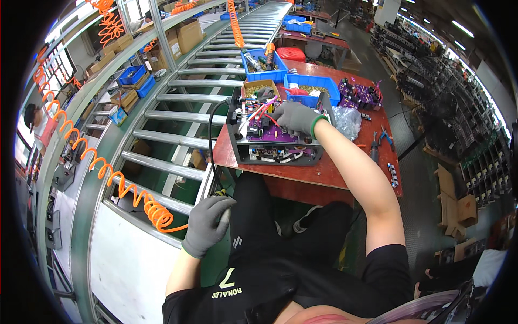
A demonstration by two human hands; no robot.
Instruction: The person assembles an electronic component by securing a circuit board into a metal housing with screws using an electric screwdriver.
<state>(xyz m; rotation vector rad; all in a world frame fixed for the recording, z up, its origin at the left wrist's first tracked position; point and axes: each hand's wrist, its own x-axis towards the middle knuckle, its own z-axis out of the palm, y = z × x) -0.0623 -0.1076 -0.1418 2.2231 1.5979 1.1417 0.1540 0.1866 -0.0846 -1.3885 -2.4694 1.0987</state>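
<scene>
A metal-cased electronic unit (276, 153) stands on the near end of the red table, its inside exposed. Inside lies a purple circuit board (267, 133) with red, white and purple wires (261, 114). My right hand (295, 117), in a grey glove, reaches over the board with fingers bent down beside the wires; what its fingertips pinch is hidden. Low at the left, my left hand (206, 225), also gloved, is curled beside my thigh, its grip contents hidden. A black cable (211, 135) arcs from the unit down toward it, and an orange coiled hose (157, 214) ends at its wrist.
Blue bins of small hardware (318, 85) stand behind the unit. Purple circuit boards (360, 96), a clear plastic bag (347, 122), pliers (384, 136) and a screwdriver (374, 148) lie on the red table (329, 174). A roller conveyor (175, 120) runs along the left.
</scene>
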